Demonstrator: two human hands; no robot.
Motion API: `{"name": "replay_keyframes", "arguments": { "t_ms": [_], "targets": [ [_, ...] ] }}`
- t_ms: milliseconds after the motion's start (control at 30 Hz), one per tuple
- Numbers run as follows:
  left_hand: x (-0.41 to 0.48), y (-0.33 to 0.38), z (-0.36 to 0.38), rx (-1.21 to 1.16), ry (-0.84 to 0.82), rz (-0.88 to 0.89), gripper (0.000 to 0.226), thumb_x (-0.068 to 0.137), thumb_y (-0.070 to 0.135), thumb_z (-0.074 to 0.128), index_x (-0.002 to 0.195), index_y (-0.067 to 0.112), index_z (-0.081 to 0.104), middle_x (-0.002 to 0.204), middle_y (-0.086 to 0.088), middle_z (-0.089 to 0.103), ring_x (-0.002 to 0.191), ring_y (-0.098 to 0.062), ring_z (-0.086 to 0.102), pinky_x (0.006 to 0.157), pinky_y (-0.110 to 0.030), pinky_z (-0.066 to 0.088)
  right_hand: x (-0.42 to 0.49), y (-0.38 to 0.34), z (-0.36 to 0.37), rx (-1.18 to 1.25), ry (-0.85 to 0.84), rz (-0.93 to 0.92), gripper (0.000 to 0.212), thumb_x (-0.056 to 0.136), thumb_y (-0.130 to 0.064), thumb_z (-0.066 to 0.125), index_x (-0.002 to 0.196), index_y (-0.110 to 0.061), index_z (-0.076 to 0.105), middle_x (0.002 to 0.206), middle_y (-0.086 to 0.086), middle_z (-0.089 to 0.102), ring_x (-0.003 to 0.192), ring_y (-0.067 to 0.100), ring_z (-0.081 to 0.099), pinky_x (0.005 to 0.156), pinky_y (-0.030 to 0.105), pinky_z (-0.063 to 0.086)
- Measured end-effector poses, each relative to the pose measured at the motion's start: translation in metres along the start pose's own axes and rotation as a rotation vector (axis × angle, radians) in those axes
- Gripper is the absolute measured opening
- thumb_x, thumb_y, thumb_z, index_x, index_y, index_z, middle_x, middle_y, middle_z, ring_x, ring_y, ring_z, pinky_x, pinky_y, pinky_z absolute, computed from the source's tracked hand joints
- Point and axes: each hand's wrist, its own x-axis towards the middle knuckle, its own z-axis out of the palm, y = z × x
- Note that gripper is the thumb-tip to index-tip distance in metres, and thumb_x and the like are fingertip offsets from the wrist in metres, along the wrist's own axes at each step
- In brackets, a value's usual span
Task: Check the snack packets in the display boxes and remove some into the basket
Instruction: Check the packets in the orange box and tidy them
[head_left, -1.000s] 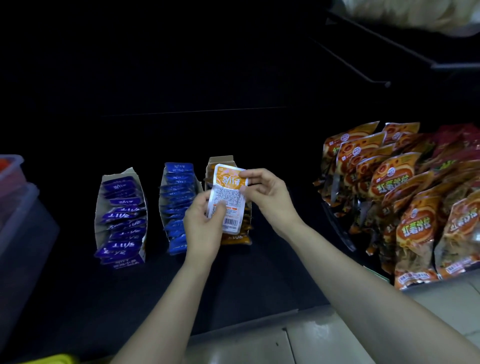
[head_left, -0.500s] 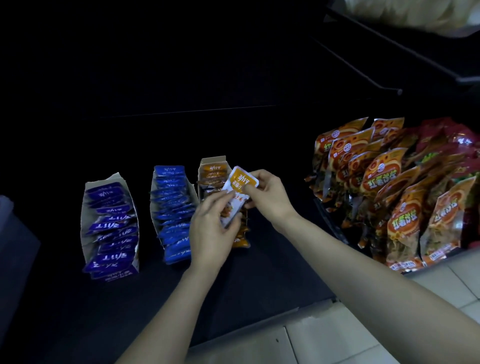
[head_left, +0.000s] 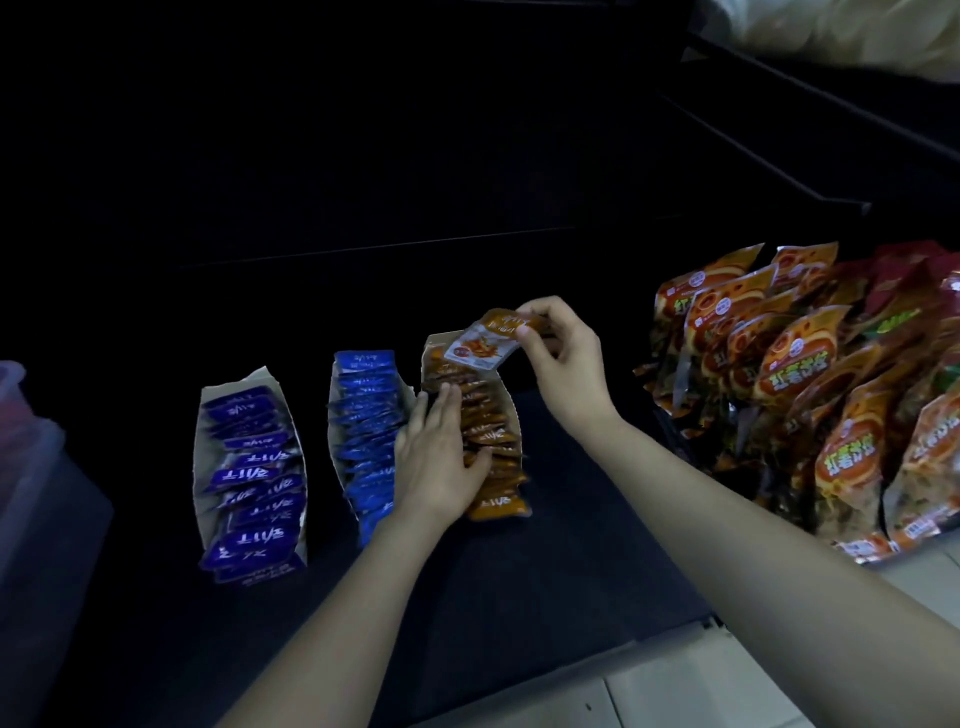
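Pale floor tiles (head_left: 753, 691) fill the nearest corner at lower right, up against the front edge of a dark shelf deck (head_left: 545, 582) over which both bare forearms reach. On that deck three open cardboard display boxes stand side by side, each with small snack packets filed one behind another. The dark blue box (head_left: 198, 467) is furthest left and a little nearer, the bright blue box (head_left: 332, 415) is in the middle, and the orange box (head_left: 513, 415) is on the right, just beside it. The left hand (head_left: 439, 467) lies palm down on the left side of the orange box. Its fingers are straight and close together along the seam between that box and the bright blue one, and its thumb presses against the orange packets in the row; it grasps nothing. Just beyond, above the far end of the orange box, the right hand (head_left: 563, 364) pinches a single orange packet (head_left: 485, 343) by its upper right corner between thumb and curled fingers. It holds the packet clear of the row, tilted, printed face toward the camera. Right of this hand, well apart from the boxes, large orange snack bags (head_left: 810, 384) lean in overlapping rows, with a few red bags (head_left: 914, 270) behind them. At the far left edge a translucent plastic bin (head_left: 31, 467) shows, blurred. Farther back all is dark apart from a shelf rail (head_left: 779, 171) and pale bags (head_left: 857, 36) in the top right corner.
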Motion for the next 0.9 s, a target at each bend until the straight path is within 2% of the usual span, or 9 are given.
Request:
{"name": "replay_keyframes", "arguments": {
  "t_ms": [133,300,467,600,700,800,900],
  "targets": [
    [-0.001,0.000,0.001,0.013,0.011,0.013,0.080,0.096,0.044,0.051,0.157,0.021,0.003,0.164,0.006,0.005,0.150,-0.015,-0.007,0.120,-0.041,0.004,-0.006,0.012,0.003,-0.074,-0.085,-0.074,0.010,0.098,-0.007,0.055,0.104,-0.012,0.061,0.098,-0.002,0.065,0.095,0.007,0.063,0.081,0.022,0.052],
    [-0.002,-0.001,0.004,0.021,0.024,0.004,0.079,0.096,0.045,0.050,0.157,0.022,0.005,0.164,0.005,0.004,0.150,-0.016,-0.006,0.121,-0.042,0.004,0.002,0.009,-0.004,0.056,-0.004,-0.068,0.009,0.098,-0.006,0.054,0.103,-0.011,0.059,0.097,-0.006,0.063,0.095,0.010,0.063,0.082,0.025,0.050],
    [-0.003,0.003,0.008,0.064,0.074,-0.044,0.077,0.095,0.048,0.049,0.156,0.023,0.009,0.162,-0.007,0.010,0.149,-0.024,-0.002,0.120,-0.042,0.003,0.000,0.014,0.000,0.072,-0.108,-0.072,0.008,0.099,-0.006,0.053,0.105,-0.007,0.059,0.100,0.000,0.064,0.097,0.014,0.063,0.084,0.028,0.052],
    [-0.005,0.004,0.014,0.054,0.123,-0.054,0.075,0.094,0.047,0.050,0.156,0.026,0.013,0.160,-0.009,0.007,0.148,-0.027,-0.004,0.120,-0.045,0.003,-0.010,0.028,0.006,0.000,-0.143,-0.057,0.010,0.098,-0.007,0.053,0.105,-0.009,0.060,0.104,0.001,0.065,0.100,0.010,0.062,0.086,0.036,0.055],
    [-0.008,0.005,0.018,0.046,0.147,-0.047,0.074,0.095,0.044,0.051,0.156,0.027,0.012,0.161,-0.008,0.001,0.148,-0.025,-0.008,0.119,-0.045,-0.001,-0.014,0.040,0.015,-0.070,-0.155,-0.021,0.010,0.099,-0.015,0.054,0.105,-0.016,0.062,0.106,0.000,0.065,0.100,0.012,0.062,0.084,0.042,0.055],
    [-0.010,0.005,0.018,0.052,0.161,-0.039,0.075,0.094,0.043,0.051,0.156,0.027,0.012,0.162,-0.007,-0.004,0.148,-0.024,-0.010,0.119,-0.045,-0.002,-0.013,0.049,0.024,-0.167,-0.189,-0.018,0.015,0.099,-0.024,0.055,0.106,-0.018,0.066,0.105,0.000,0.064,0.097,0.012,0.060,0.084,0.040,0.052],
    [-0.010,0.004,0.016,0.062,0.140,-0.038,0.074,0.095,0.044,0.050,0.156,0.026,0.011,0.162,-0.008,-0.009,0.148,-0.024,-0.012,0.119,-0.044,-0.003,-0.016,0.055,0.030,-0.294,-0.212,-0.027,0.017,0.098,-0.023,0.057,0.108,-0.018,0.070,0.106,-0.001,0.061,0.104,0.015,0.055,0.089,0.034,0.047]
  ]
}}
